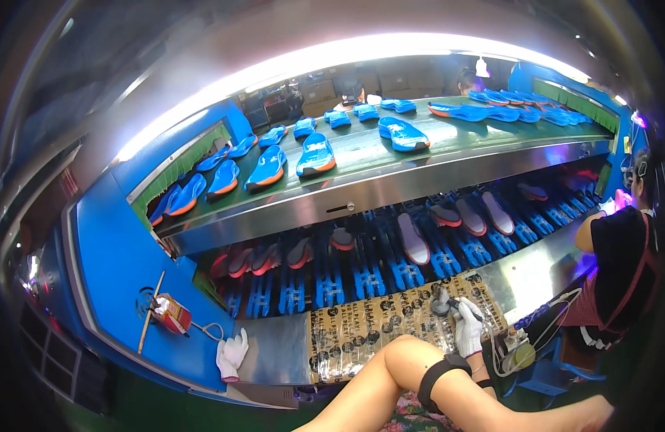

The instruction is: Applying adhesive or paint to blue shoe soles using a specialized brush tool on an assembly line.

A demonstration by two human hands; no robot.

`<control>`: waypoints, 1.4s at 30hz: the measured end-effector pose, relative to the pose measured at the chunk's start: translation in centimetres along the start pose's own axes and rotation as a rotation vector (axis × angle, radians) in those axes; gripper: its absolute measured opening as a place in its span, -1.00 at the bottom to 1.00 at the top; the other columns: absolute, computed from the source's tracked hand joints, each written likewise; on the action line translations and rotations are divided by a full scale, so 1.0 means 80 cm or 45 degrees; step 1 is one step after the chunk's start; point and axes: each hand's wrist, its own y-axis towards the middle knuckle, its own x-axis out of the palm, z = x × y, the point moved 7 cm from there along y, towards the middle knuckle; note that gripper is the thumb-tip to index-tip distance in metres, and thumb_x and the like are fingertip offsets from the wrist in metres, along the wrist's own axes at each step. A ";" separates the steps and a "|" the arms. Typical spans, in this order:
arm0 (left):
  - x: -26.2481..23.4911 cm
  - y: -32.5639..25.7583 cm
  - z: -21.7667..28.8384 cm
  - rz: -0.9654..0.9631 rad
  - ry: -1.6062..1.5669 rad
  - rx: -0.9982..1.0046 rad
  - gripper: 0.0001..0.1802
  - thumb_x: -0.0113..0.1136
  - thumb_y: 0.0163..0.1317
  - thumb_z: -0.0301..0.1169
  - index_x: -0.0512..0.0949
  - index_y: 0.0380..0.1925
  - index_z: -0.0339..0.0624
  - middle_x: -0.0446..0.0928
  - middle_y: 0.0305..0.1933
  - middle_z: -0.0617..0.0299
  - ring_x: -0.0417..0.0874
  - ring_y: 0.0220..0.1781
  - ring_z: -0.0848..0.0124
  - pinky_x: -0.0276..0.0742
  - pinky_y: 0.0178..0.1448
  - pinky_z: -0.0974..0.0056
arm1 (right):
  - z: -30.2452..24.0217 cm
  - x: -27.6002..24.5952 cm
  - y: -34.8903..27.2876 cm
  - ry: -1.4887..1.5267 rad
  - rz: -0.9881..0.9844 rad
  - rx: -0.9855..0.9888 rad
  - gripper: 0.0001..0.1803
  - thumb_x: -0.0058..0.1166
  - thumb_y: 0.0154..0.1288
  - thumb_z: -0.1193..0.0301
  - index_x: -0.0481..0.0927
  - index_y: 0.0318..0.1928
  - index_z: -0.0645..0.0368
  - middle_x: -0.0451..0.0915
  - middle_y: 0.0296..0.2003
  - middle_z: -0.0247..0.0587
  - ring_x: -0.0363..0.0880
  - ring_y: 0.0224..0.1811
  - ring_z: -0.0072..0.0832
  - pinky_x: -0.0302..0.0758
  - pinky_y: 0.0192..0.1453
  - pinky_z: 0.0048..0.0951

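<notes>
My right hand (468,325), in a white glove, is closed round what looks like a dark-handled brush. The grey head of this brush (441,301) is over the taped brown cardboard (375,327) on the workbench. My bare left arm (404,367) bends across in front of me, a black strap (439,381) round it. It runs toward the lower right, where my left hand (595,412) shows only in part and its fingers cannot be made out. A loose white glove (232,354) lies at the bench's left end.
Blue and orange shoe soles (316,155) stand on the green upper conveyor belt (361,155). Below, dark and purple-grey soles (413,239) rest among blue racks (368,281). A red-and-white packet (172,315) and a stick (151,311) are at left. A co-worker (617,252) is at right.
</notes>
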 end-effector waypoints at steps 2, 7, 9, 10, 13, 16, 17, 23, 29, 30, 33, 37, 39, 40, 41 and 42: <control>-0.002 0.000 0.012 0.010 -0.001 0.022 -0.83 0.23 0.43 -0.25 0.71 -0.26 -0.05 0.51 -0.34 0.12 0.60 -0.21 0.11 0.45 -0.16 0.18 | 0.000 0.002 0.002 0.013 0.011 0.010 -0.76 0.17 0.33 0.65 0.64 0.00 0.36 0.71 -0.10 -0.08 0.64 -0.28 -0.52 0.58 -0.19 -0.57; -0.007 -0.011 0.039 0.022 -0.021 0.067 -0.82 0.23 0.43 -0.26 0.70 -0.29 -0.06 0.50 -0.38 0.13 0.60 -0.24 0.12 0.45 -0.19 0.18 | 0.011 -0.007 0.009 -0.010 -0.010 0.011 -0.74 0.17 0.31 0.67 0.64 0.01 0.35 0.71 -0.12 -0.09 0.65 -0.26 -0.51 0.59 -0.20 -0.58; -0.001 -0.010 0.037 0.019 -0.013 0.061 -0.82 0.24 0.43 -0.26 0.70 -0.30 -0.07 0.50 -0.39 0.13 0.60 -0.26 0.12 0.45 -0.21 0.19 | 0.004 -0.001 0.003 -0.003 -0.004 0.001 -0.74 0.17 0.31 0.67 0.64 0.01 0.35 0.71 -0.11 -0.08 0.65 -0.26 -0.51 0.59 -0.21 -0.58; 0.001 -0.009 0.036 0.016 -0.009 0.059 -0.82 0.24 0.43 -0.26 0.70 -0.30 -0.07 0.50 -0.40 0.13 0.60 -0.27 0.12 0.45 -0.21 0.19 | 0.004 0.001 0.003 0.029 -0.007 0.013 -0.75 0.17 0.31 0.67 0.64 0.01 0.36 0.71 -0.12 -0.08 0.65 -0.27 -0.51 0.59 -0.21 -0.58; 0.006 -0.008 0.031 0.004 -0.009 0.048 -0.81 0.24 0.43 -0.26 0.70 -0.31 -0.07 0.50 -0.42 0.13 0.60 -0.29 0.12 0.45 -0.23 0.19 | -0.001 -0.002 -0.001 0.051 0.005 0.009 -0.75 0.17 0.32 0.66 0.64 0.01 0.37 0.71 -0.12 -0.08 0.64 -0.29 -0.51 0.59 -0.21 -0.58; -0.003 -0.013 0.046 0.015 -0.005 0.064 -0.81 0.24 0.43 -0.26 0.70 -0.33 -0.08 0.49 -0.43 0.14 0.60 -0.31 0.12 0.45 -0.25 0.20 | 0.007 -0.004 0.001 0.011 -0.003 0.013 -0.75 0.18 0.32 0.65 0.64 0.01 0.37 0.71 -0.13 -0.09 0.64 -0.29 -0.51 0.59 -0.21 -0.58; -0.002 -0.012 0.045 0.008 -0.004 0.061 -0.80 0.24 0.42 -0.27 0.70 -0.33 -0.08 0.49 -0.44 0.14 0.60 -0.31 0.12 0.45 -0.26 0.20 | 0.004 0.000 -0.001 0.012 -0.022 0.018 -0.75 0.18 0.32 0.65 0.64 0.01 0.37 0.71 -0.12 -0.09 0.64 -0.29 -0.51 0.59 -0.21 -0.57; -0.009 -0.007 0.042 -0.019 0.014 0.049 -0.79 0.25 0.42 -0.27 0.70 -0.36 -0.09 0.49 -0.48 0.14 0.61 -0.36 0.13 0.45 -0.29 0.21 | -0.002 -0.006 0.001 0.008 0.020 0.006 -0.74 0.15 0.32 0.65 0.62 0.02 0.38 0.69 -0.10 -0.03 0.63 -0.25 -0.48 0.58 -0.19 -0.58; -0.045 -0.008 0.037 -0.165 0.258 -0.056 -0.78 0.26 0.42 -0.27 0.70 -0.39 -0.11 0.48 -0.52 0.15 0.61 -0.40 0.13 0.45 -0.33 0.22 | 0.006 0.007 -0.002 0.063 -0.036 0.091 -0.73 0.15 0.32 0.65 0.60 0.03 0.36 0.69 -0.10 -0.03 0.63 -0.27 -0.47 0.59 -0.21 -0.57; -0.060 -0.008 0.030 -0.262 0.347 -0.111 -0.78 0.26 0.42 -0.28 0.70 -0.39 -0.11 0.48 -0.53 0.15 0.61 -0.40 0.13 0.45 -0.34 0.22 | -0.001 0.000 -0.001 0.026 -0.030 0.079 -0.73 0.16 0.33 0.64 0.61 0.03 0.35 0.69 -0.10 -0.04 0.63 -0.28 -0.49 0.59 -0.21 -0.57; -0.116 -0.035 -0.010 -0.622 0.674 -0.359 -0.84 0.39 0.12 -0.35 0.65 -0.43 -0.20 0.52 -0.46 0.15 0.61 -0.38 0.16 0.53 -0.26 0.11 | 0.004 -0.003 0.000 0.084 0.006 0.111 -0.73 0.20 0.30 0.67 0.62 0.01 0.36 0.71 -0.13 -0.05 0.66 -0.29 -0.48 0.62 -0.19 -0.56; -0.254 -0.026 -0.072 -0.566 1.191 -0.678 -0.77 0.44 0.02 -0.41 0.68 -0.29 -0.16 0.58 -0.31 0.13 0.62 -0.17 0.12 0.55 -0.09 0.08 | -0.004 -0.021 0.008 0.134 0.040 0.119 -0.75 0.23 0.27 0.66 0.64 -0.03 0.35 0.70 -0.17 -0.15 0.63 -0.32 -0.54 0.58 -0.22 -0.57; -0.328 0.010 -0.075 -0.438 1.408 -0.719 -0.77 0.40 0.06 -0.46 0.70 -0.23 -0.19 0.65 -0.23 0.11 0.68 -0.15 0.14 0.58 -0.06 0.10 | -0.007 -0.009 0.005 0.001 -0.039 0.173 -0.78 0.14 0.36 0.61 0.62 0.00 0.30 0.66 -0.11 -0.24 0.57 -0.21 -0.54 0.54 -0.13 -0.54; -0.364 0.029 -0.081 -0.377 1.539 -0.658 -0.81 0.39 0.06 -0.48 0.71 -0.27 -0.20 0.65 -0.30 0.11 0.68 -0.19 0.14 0.59 -0.08 0.11 | -0.014 -0.010 0.002 -0.004 -0.035 0.205 -0.76 0.13 0.35 0.62 0.62 0.01 0.30 0.67 -0.11 -0.22 0.58 -0.20 -0.54 0.54 -0.14 -0.55; -0.403 0.043 -0.084 -0.263 1.581 -0.632 -0.84 0.39 0.07 -0.47 0.73 -0.31 -0.20 0.66 -0.34 0.11 0.68 -0.23 0.15 0.59 -0.11 0.12 | -0.017 -0.003 -0.001 -0.004 -0.042 0.241 -0.75 0.13 0.34 0.62 0.62 0.02 0.31 0.67 -0.11 -0.20 0.58 -0.20 -0.54 0.53 -0.14 -0.56; -0.434 0.063 -0.083 -0.274 1.791 -0.548 -0.87 0.36 0.09 -0.46 0.74 -0.34 -0.21 0.66 -0.34 0.09 0.68 -0.25 0.16 0.60 -0.11 0.13 | -0.030 0.005 -0.008 -0.040 0.039 0.201 -0.74 0.13 0.33 0.62 0.63 0.02 0.31 0.69 -0.14 -0.17 0.59 -0.22 -0.54 0.53 -0.14 -0.57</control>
